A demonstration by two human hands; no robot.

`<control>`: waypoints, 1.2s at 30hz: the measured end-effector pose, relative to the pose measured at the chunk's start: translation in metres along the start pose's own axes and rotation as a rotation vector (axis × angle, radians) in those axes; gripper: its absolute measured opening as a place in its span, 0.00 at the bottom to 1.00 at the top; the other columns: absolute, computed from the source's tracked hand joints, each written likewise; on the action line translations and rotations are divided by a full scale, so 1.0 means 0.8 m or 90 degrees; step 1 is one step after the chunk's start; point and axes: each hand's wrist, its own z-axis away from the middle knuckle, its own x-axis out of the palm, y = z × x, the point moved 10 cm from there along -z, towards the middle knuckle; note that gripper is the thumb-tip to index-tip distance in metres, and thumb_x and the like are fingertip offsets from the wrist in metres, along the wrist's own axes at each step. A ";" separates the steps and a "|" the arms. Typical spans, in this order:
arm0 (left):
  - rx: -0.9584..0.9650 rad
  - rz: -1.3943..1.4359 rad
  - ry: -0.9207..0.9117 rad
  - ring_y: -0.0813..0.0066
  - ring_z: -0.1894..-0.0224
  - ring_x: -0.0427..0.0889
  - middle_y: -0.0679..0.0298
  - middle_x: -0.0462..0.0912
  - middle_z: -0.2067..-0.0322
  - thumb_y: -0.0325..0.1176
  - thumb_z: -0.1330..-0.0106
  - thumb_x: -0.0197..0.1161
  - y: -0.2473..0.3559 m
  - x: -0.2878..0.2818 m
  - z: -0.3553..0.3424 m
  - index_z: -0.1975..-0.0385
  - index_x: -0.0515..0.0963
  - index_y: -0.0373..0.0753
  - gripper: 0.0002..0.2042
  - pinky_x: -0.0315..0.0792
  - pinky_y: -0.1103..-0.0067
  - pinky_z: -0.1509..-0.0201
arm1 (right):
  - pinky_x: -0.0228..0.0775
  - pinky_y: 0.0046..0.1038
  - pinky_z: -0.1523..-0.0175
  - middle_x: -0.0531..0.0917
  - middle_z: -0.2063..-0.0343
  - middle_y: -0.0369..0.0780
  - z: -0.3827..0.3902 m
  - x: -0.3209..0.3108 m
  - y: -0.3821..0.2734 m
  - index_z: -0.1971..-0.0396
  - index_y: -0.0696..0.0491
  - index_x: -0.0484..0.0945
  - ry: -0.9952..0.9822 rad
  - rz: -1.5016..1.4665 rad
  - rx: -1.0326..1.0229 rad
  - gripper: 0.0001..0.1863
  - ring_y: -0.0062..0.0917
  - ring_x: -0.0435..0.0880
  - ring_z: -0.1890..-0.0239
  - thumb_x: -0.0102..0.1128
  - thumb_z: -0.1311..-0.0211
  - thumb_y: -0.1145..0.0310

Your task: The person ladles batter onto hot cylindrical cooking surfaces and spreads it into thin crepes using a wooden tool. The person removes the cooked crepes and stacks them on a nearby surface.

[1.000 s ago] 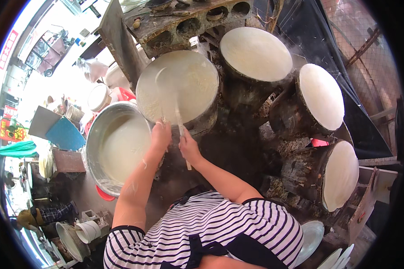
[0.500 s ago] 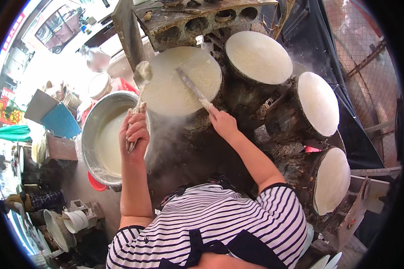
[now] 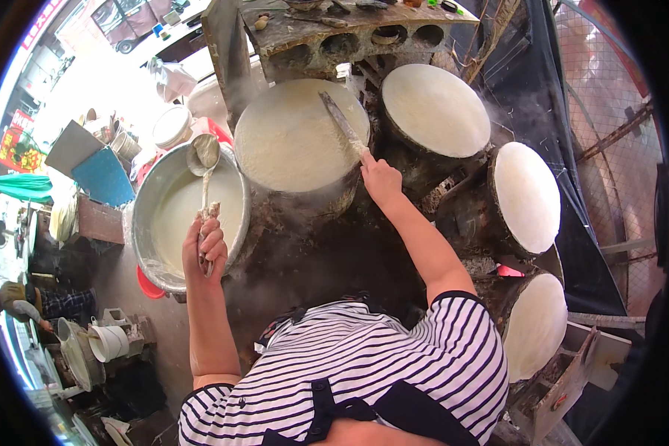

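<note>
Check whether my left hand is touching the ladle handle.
Touching: the head view shows your left hand closed around the ladle handle.

A metal ladle (image 3: 204, 152), its handle (image 3: 206, 189) crusted and rough, matches a dull metal basin (image 3: 146, 241) (smeared along its wall). The pale round layer (image 3: 297, 137) looks matt and finely grained, the upright board (image 3: 226, 56) rough wood, the bucket (image 3: 111, 343) smooth plastic, the striped shirt (image 3: 349, 357) matt cloth.
</note>
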 end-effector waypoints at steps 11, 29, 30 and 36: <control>-0.039 0.003 -0.074 0.85 0.86 0.59 0.69 0.62 0.79 0.38 0.28 0.41 0.033 -0.063 0.005 0.64 0.62 0.35 0.12 0.55 0.87 0.88 | 0.72 0.40 0.73 0.79 0.80 0.45 0.038 -0.013 -0.067 0.68 0.52 0.75 -0.064 -0.032 -0.036 0.10 0.40 0.79 0.76 0.49 0.47 0.65; -0.087 -0.505 -0.140 0.85 0.73 0.61 0.69 0.62 0.73 0.26 0.35 0.46 0.136 -0.269 -0.055 0.43 0.63 0.32 0.20 0.62 0.92 0.66 | 0.68 0.43 0.61 0.78 0.74 0.49 0.439 -0.261 0.130 0.76 0.56 0.78 0.371 0.077 0.500 0.08 0.45 0.76 0.67 0.54 0.62 0.77; -0.019 -0.476 0.019 0.88 0.80 0.57 0.72 0.62 0.78 0.27 0.36 0.50 0.128 -0.272 -0.056 0.44 0.64 0.31 0.19 0.57 0.93 0.77 | 0.69 0.43 0.61 0.77 0.72 0.49 0.493 -0.279 0.193 0.75 0.56 0.76 0.280 0.129 0.604 0.08 0.44 0.75 0.65 0.53 0.60 0.76; -0.015 -0.456 0.143 0.85 0.79 0.61 0.71 0.63 0.78 0.27 0.36 0.51 0.103 -0.308 -0.081 0.53 0.69 0.27 0.14 0.62 0.90 0.74 | 0.54 0.38 0.41 0.71 0.54 0.49 0.719 -0.295 0.338 0.58 0.57 0.74 0.124 0.444 0.770 0.17 0.39 0.66 0.47 0.53 0.51 0.71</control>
